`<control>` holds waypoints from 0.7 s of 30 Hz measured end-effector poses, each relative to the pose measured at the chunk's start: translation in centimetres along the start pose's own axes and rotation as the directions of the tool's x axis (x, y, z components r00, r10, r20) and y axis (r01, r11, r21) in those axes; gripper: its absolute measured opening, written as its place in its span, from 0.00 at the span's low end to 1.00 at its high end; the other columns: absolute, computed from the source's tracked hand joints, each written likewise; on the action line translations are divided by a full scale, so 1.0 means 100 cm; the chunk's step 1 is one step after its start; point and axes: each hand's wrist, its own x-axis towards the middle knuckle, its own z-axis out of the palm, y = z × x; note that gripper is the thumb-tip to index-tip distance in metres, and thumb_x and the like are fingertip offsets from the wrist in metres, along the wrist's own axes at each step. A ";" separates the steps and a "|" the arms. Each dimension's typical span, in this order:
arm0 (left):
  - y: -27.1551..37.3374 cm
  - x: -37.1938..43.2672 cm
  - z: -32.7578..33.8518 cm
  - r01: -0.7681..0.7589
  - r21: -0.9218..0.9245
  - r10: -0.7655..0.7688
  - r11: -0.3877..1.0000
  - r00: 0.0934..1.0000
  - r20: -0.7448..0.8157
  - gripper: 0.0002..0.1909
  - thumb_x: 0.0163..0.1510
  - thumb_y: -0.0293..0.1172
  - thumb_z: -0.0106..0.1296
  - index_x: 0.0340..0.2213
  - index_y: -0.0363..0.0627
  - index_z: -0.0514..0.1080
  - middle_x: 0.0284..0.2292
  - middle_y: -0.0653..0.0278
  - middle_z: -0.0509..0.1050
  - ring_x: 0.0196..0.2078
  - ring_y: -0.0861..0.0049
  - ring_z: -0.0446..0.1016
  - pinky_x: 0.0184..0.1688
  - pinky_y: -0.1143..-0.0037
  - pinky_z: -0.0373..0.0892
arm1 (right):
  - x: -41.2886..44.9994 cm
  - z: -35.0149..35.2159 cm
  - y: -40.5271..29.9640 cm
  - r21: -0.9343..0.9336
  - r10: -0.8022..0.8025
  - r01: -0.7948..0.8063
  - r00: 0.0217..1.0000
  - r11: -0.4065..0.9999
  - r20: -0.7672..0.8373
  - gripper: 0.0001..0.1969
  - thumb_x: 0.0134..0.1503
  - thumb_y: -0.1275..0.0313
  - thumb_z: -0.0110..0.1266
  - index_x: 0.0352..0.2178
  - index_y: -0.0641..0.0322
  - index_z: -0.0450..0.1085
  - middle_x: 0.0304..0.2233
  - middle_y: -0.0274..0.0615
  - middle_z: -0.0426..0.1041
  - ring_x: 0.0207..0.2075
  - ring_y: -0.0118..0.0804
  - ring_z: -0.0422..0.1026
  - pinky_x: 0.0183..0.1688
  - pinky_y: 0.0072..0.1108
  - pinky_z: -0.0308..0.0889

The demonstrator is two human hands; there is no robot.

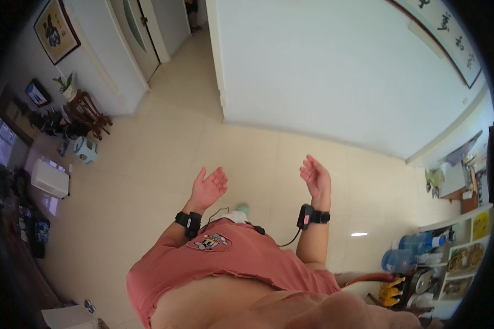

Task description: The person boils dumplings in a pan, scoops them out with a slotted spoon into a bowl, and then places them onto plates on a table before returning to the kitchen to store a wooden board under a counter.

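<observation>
My left hand (209, 188) is held out in front of my body, palm up, fingers loosely bent and thumb apart, holding nothing. Farther right, my right hand (316, 177) is raised with half-curled fingers and nothing visible in it. Both hands are over the beige tiled floor (267, 164), touching no object. A black strapped device (188, 222) sits on my left wrist and another black device (311, 216) on my right; cables run from them. My red shirt (230, 255) bears a cartoon patch (210, 242).
Ahead stands a white wall (313, 74); a doorway passage lies left of it, with a person's leg (194, 18) far inside. A pale blue plastic stool (85, 149) and a wooden plant stand (88, 111) are at left. Large water bottles (399, 260) stand beside a shelf (446, 263) at right.
</observation>
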 end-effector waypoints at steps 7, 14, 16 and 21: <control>0.045 0.059 -0.129 0.036 -0.018 -0.035 0.999 0.995 0.093 0.24 0.55 0.50 0.36 0.41 0.41 0.65 0.35 0.62 0.71 0.40 0.71 0.68 0.39 0.73 0.63 | -0.009 -0.077 0.111 -0.069 -0.047 0.038 0.990 0.997 -0.133 0.15 0.55 0.70 0.40 0.41 0.69 0.63 0.28 0.43 0.72 0.26 0.36 0.72 0.29 0.22 0.70; 0.139 0.118 -0.118 -0.149 -0.038 0.154 0.988 0.952 0.263 0.20 0.54 0.45 0.40 0.39 0.40 0.66 0.34 0.64 0.71 0.39 0.75 0.68 0.37 0.75 0.63 | 0.083 -0.047 0.083 -0.234 -0.115 0.079 0.983 0.969 -0.144 0.14 0.55 0.71 0.40 0.39 0.69 0.64 0.28 0.42 0.71 0.25 0.34 0.72 0.28 0.21 0.70; 0.151 0.152 -0.085 -0.175 0.050 0.164 0.983 0.970 0.178 0.16 0.55 0.40 0.40 0.39 0.42 0.67 0.33 0.64 0.72 0.38 0.76 0.68 0.36 0.76 0.64 | 0.075 -0.056 0.075 -0.230 -0.198 0.155 0.964 0.961 -0.180 0.14 0.54 0.72 0.39 0.39 0.71 0.63 0.28 0.44 0.71 0.26 0.35 0.72 0.28 0.22 0.70; 0.157 0.239 -0.045 -0.111 0.140 0.082 0.984 0.977 0.198 0.10 0.55 0.28 0.41 0.39 0.44 0.67 0.31 0.67 0.71 0.36 0.78 0.69 0.35 0.78 0.65 | 0.065 -0.102 0.069 -0.156 -0.259 0.216 0.896 0.964 -0.362 0.15 0.54 0.72 0.38 0.40 0.72 0.63 0.28 0.43 0.71 0.25 0.35 0.72 0.27 0.22 0.70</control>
